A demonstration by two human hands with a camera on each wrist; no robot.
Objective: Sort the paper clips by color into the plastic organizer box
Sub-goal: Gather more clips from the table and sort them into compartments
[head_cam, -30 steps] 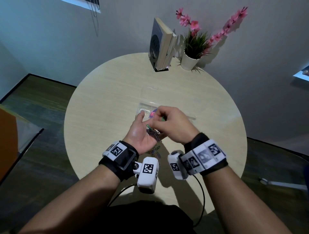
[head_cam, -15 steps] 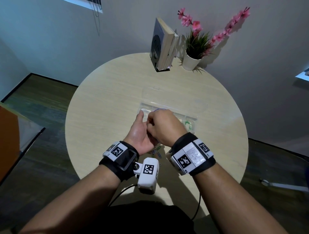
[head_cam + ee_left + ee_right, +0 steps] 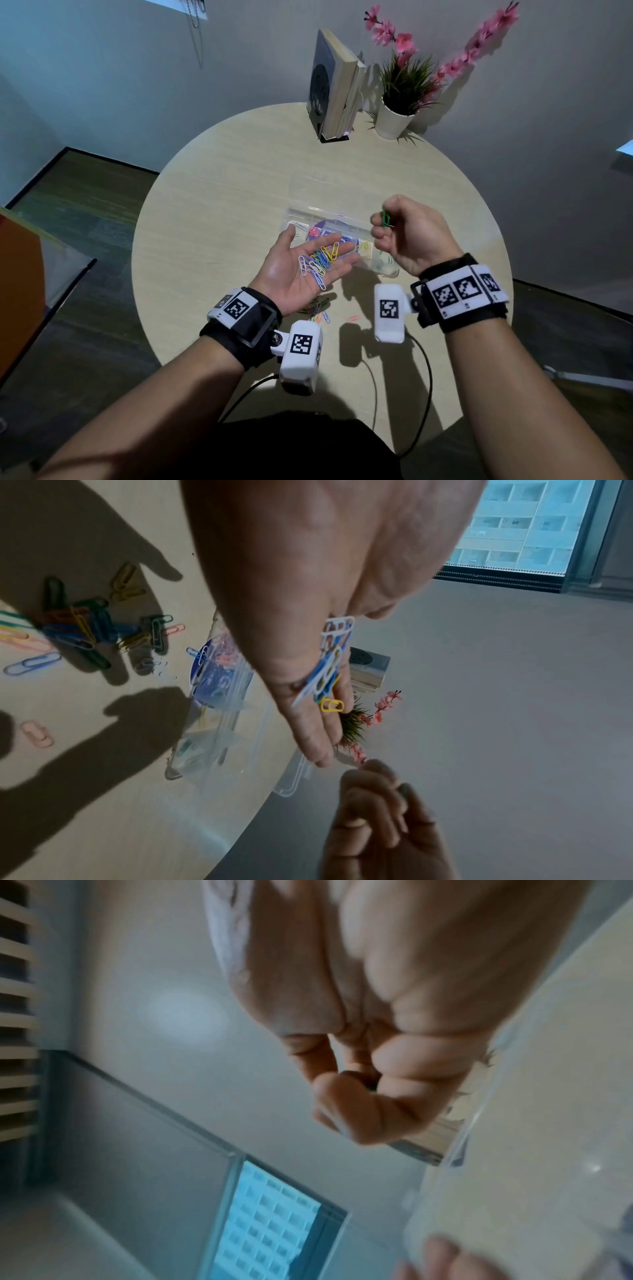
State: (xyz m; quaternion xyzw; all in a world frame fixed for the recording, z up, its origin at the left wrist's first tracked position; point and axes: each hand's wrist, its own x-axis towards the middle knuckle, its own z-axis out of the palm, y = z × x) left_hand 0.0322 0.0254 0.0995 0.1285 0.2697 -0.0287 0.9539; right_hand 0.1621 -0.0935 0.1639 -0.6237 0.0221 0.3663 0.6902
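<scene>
My left hand (image 3: 315, 250) lies open, palm up, over the near side of the clear plastic organizer box (image 3: 308, 209), and several paper clips (image 3: 320, 262) in white, blue, yellow and green rest on its palm and fingers. My right hand (image 3: 383, 228) is raised to the right of it and pinches a green paper clip (image 3: 386, 218) between thumb and forefinger, above the box's right end. The box holds sorted pink clips (image 3: 313, 233) and yellow clips (image 3: 363, 247). A loose mixed pile of clips (image 3: 78, 626) lies on the round table (image 3: 212, 212) under my left wrist.
A single pink clip (image 3: 352, 318) lies near the table's front edge. Books in a stand (image 3: 334, 89) and a potted plant (image 3: 397, 102) with pink flowers stand at the far edge. The box's clear lid (image 3: 325, 190) lies open behind it. Camera cables (image 3: 424, 394) hang off the near edge.
The hands were together over the box, with the right fingers in the left palm. The right hand has drawn away to the right with a green clip, and the left palm is now uncovered.
</scene>
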